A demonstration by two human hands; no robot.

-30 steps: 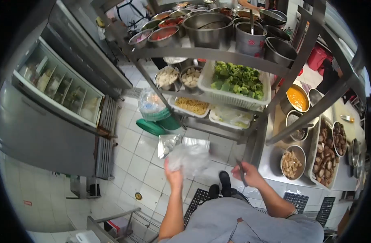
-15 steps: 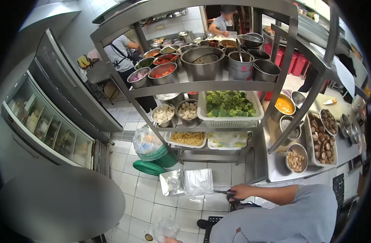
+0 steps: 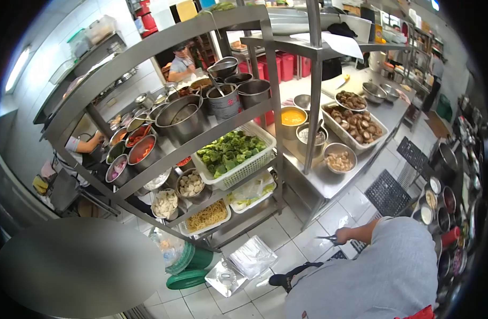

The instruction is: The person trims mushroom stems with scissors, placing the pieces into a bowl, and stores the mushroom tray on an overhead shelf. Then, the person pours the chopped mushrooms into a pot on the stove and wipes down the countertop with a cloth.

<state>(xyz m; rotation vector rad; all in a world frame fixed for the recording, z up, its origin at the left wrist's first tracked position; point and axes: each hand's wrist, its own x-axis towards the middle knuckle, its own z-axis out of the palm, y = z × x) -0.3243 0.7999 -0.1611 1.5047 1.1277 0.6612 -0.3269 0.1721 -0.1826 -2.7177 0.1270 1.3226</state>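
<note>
My right hand is closed around the handles of a pair of scissors, with the dark blades pointing left above the tiled floor. It is held out in front of my grey sleeve. My left hand is out of view below the bottom edge. On the floor ahead of my dark shoe lie a shiny silver package and, touching it, a silver piece with a round mark. I cannot make out exactly what these silver things are.
A metal rack holds pots, a basket of broccoli and a tray of noodles. Right of it, a steel counter bears a basket of mushrooms. A green bin stands at floor level. Co-workers are behind.
My view has turned to the right. My right hand with the scissors has moved away from the silver package. The left hand and the clear plastic bag in it have left the view.
</note>
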